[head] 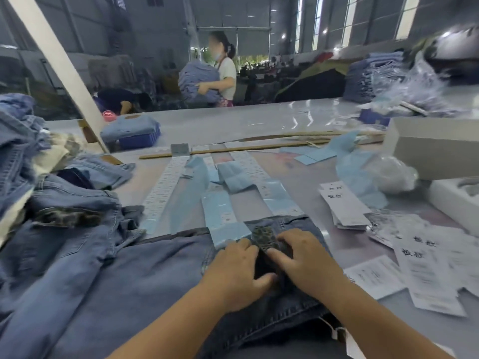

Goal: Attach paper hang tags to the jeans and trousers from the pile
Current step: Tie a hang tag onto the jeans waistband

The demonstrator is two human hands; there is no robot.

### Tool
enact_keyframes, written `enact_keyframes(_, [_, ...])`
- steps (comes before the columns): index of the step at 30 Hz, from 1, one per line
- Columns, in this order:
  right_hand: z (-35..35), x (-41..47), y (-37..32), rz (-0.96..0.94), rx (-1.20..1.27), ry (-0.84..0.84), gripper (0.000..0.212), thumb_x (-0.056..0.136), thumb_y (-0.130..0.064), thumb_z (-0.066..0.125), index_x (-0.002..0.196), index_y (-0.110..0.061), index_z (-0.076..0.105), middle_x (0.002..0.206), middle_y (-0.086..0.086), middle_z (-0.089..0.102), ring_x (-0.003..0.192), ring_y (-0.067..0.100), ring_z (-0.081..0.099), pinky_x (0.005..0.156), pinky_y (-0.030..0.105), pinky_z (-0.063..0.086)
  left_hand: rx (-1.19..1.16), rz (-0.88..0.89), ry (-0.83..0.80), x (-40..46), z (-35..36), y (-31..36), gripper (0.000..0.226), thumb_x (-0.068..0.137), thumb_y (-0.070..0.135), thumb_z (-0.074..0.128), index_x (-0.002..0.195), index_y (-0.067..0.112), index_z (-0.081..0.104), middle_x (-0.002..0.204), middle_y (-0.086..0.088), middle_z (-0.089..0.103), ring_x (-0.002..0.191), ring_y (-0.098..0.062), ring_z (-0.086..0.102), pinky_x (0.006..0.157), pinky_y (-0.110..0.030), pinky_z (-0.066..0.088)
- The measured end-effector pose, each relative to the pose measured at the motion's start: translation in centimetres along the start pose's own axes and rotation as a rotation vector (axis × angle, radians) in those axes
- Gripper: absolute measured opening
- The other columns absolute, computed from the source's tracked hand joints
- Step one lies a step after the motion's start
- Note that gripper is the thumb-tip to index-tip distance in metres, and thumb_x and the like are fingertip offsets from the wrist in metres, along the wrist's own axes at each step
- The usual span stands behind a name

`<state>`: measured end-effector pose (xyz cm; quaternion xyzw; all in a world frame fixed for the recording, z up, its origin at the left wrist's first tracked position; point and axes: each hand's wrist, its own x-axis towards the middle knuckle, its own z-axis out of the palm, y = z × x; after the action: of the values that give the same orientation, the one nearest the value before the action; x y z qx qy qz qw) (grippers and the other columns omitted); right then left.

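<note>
A pair of blue jeans (pixel 145 275) lies across the table in front of me, waistband toward the right. A dark patterned hang tag (pixel 264 237) lies on the waistband between my hands. My left hand (pixel 233 268) grips the tag's left side, thumb curled under its near end. My right hand (pixel 303 255) presses on the tag's right side with fingers bent over it. A light blue paper tag (pixel 228 233) lies just beyond my left fingers. Rows of white and blue tags (pixel 220 193) stretch away on the table. A pile of jeans (pixel 39 177) sits at the left.
White printed tags (pixel 344 203) and loose sheets (pixel 427 270) lie at the right. A white box (pixel 435 149) and plastic wrap (pixel 388 174) stand further back on the right. A blue basket (pixel 137 141) with folded denim stands at the back left. A person carrying jeans (pixel 223 71) stands beyond the table.
</note>
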<state>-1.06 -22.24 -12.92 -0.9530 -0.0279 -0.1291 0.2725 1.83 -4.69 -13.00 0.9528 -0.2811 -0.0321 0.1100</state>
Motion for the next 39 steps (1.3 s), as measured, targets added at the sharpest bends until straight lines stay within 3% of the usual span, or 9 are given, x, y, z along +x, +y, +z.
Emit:
enact_keyframes(4, [-0.7,0.1,0.9,0.046,0.116,0.098,0.015,0.093,-0.018,0.060,0.106,-0.014,0.067,0.101,-0.002,0.064,0.099,0.016,0.058,0.086,0.028,0.044,0.088,-0.066,-0.152,-0.3,-0.4,2.0,0.097,0.057,0.097,0.043,0.120,0.022,0.042,0.111,0.003,0.034,0.107,-0.021,0.035,0.094,-0.043,0.039])
enact_keyframes(10, [-1.4,-0.2,2.0,0.106,0.069,0.152,0.024,0.088,-0.010,0.062,0.112,-0.011,0.066,0.106,0.001,0.063,0.102,0.018,0.055,0.091,0.027,0.042,0.170,-0.051,0.052,-0.4,0.9,3.1,0.051,0.091,0.063,0.046,0.122,0.023,0.040,0.125,0.000,0.039,0.116,-0.027,0.041,0.093,-0.044,0.038])
enact_keyframes(19, [-3.3,-2.1,2.2,0.253,-0.067,0.260,0.034,0.094,-0.044,0.053,0.116,-0.018,0.057,0.107,0.001,0.059,0.102,0.023,0.054,0.086,0.038,0.046,-0.205,-0.173,0.333,1.5,-0.8,2.2,0.014,0.093,0.033,0.051,0.095,0.023,0.041,0.103,0.002,0.051,0.093,-0.023,0.050,0.076,-0.038,0.040])
enact_keyframes(22, [-3.9,-2.5,2.4,0.290,0.098,0.257,0.026,0.095,-0.046,0.052,0.105,-0.023,0.059,0.091,-0.005,0.060,0.090,0.020,0.058,0.074,0.035,0.045,-0.156,-0.258,0.358,1.7,-1.4,2.4,0.042,0.089,0.032,0.059,0.121,0.023,0.033,0.123,0.001,0.038,0.109,-0.023,0.042,0.092,-0.038,0.040])
enact_keyframes(25, [-3.9,-2.6,2.9,0.267,0.241,0.277,0.016,0.096,-0.037,0.056,0.088,-0.025,0.063,0.076,-0.008,0.065,0.074,0.010,0.060,0.062,0.027,0.043,-0.069,0.038,0.552,1.2,-1.7,4.5,0.069,0.073,0.005,0.063,0.130,0.025,0.029,0.131,-0.005,0.040,0.115,-0.026,0.041,0.095,-0.039,0.038])
enact_keyframes(28, [-3.8,-2.6,3.6,0.286,0.429,0.332,0.024,0.096,-0.025,0.057,0.074,-0.021,0.062,0.064,-0.003,0.064,0.060,0.006,0.058,0.056,0.022,0.040,-0.078,0.316,0.375,0.9,-1.5,7.1,0.040,0.079,0.014,0.053,0.118,0.023,0.057,0.117,0.001,0.060,0.110,-0.022,0.050,0.096,-0.037,0.040])
enact_keyframes(32, [-4.0,-2.6,4.4,0.290,0.555,0.357,0.025,0.097,-0.015,0.055,0.076,-0.019,0.068,0.070,-0.007,0.068,0.064,0.006,0.060,0.063,0.028,0.046,0.011,0.152,0.019,1.6,-0.2,8.7,0.047,0.088,0.064,0.042,0.115,0.027,0.051,0.111,0.003,0.054,0.103,-0.021,0.047,0.093,-0.040,0.038])
enact_keyframes(35, [-4.9,-3.0,4.9,0.291,0.634,0.318,0.026,0.093,-0.004,0.056,0.083,-0.023,0.070,0.073,-0.010,0.070,0.066,0.003,0.061,0.062,0.016,0.047,0.104,0.119,0.055,2.0,0.1,9.1,0.032,0.091,0.058,0.042,0.101,0.028,0.043,0.101,0.003,0.047,0.095,-0.023,0.043,0.084,-0.041,0.034])
enact_keyframes(39, [-6.7,-4.1,6.3,0.285,0.593,0.192,0.030,0.084,0.003,0.066,0.093,-0.025,0.067,0.069,0.001,0.068,0.067,0.014,0.062,0.073,0.028,0.050,-0.069,0.053,0.077,2.4,-0.2,8.8,0.013,0.093,0.042,0.043,0.093,0.029,0.041,0.094,0.005,0.045,0.086,-0.022,0.039,0.077,-0.038,0.028])
